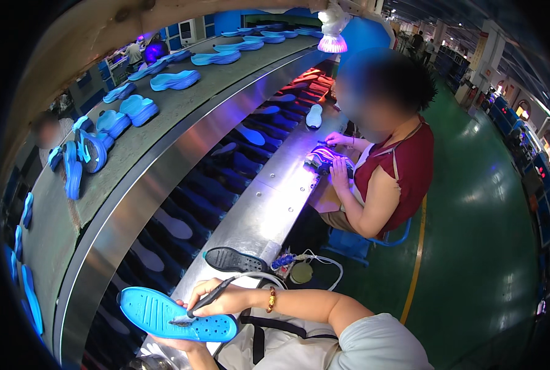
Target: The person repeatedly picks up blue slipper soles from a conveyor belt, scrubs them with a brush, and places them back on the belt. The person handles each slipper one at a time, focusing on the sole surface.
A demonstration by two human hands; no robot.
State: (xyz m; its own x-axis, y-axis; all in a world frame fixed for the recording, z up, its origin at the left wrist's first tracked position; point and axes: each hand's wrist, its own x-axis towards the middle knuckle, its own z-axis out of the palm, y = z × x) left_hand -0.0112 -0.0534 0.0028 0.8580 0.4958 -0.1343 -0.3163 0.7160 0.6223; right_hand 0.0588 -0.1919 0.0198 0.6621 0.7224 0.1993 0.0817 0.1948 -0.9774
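We logged our left hand (176,343) under a bright blue shoe sole (173,314), cupping it from below at the lower edge of the view; only part of the palm and fingers showed, closed against the underside. The sole lay tread up, heel end toward the left, over our lap and just beside the near end of the steel workbench (269,203).

Our right hand (216,300) pinched a dark pen-like tool (201,306), fingers pressed together around its shaft, tip touching the sole's tread near the middle. A pale cord (256,275) ran from the tool back over the wrist, which wore a beaded bracelet (271,299).

On the bench just beyond lay a dark sole (234,259), tread up, apart from the blue one. Near the bench edge sat a small round container (301,272) among loops of white cable.

Further along the bench a seated person in a red top (404,169) had both hands on a shoe under violet lamp light (332,38). A white insole (314,116) lay beyond them. To the left, the sunken conveyor (225,179) carried rows of dark soles, and the upper belt (182,105) carried blue soles. The conveyor wall hid the lower rows nearest us.
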